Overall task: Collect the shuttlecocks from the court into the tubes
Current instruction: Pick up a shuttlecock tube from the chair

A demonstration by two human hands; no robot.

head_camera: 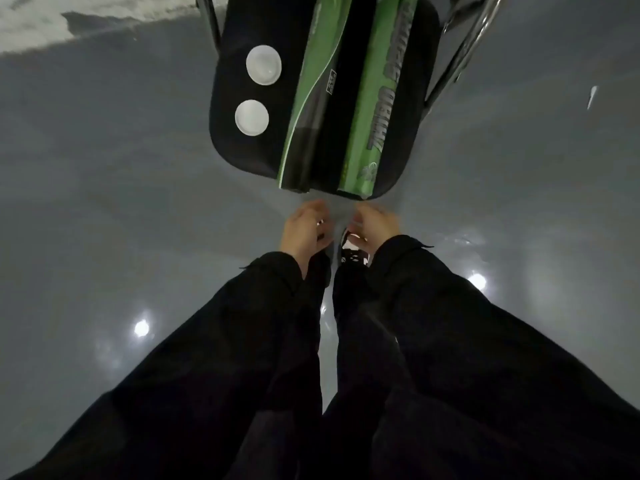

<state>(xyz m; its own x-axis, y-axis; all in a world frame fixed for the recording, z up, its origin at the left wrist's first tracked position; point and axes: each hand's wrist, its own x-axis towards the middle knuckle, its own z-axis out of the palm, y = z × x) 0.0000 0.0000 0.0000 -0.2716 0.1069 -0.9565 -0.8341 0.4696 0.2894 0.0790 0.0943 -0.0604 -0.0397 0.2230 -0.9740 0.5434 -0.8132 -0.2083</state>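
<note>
Hands at the tubes on the chair.
Left hand (pixel 304 230) and right hand (pixel 372 230), grips curled, empty, near two tubes (pixel 367 98); next: likely lifting one.

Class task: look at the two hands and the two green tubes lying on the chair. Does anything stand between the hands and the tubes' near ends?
Nothing visible. The left hand and right hand hang just short of the tubes on the chair; the two caps lie off to the left.

Pretty dim overall; overhead lamps show as round glare spots on the glossy grey floor (pixel 104 202); both hands are motion-blurred; wide-angle bending toward the edges; dark sleeves (pixel 242 341) lose all detail in shadow.
</note>
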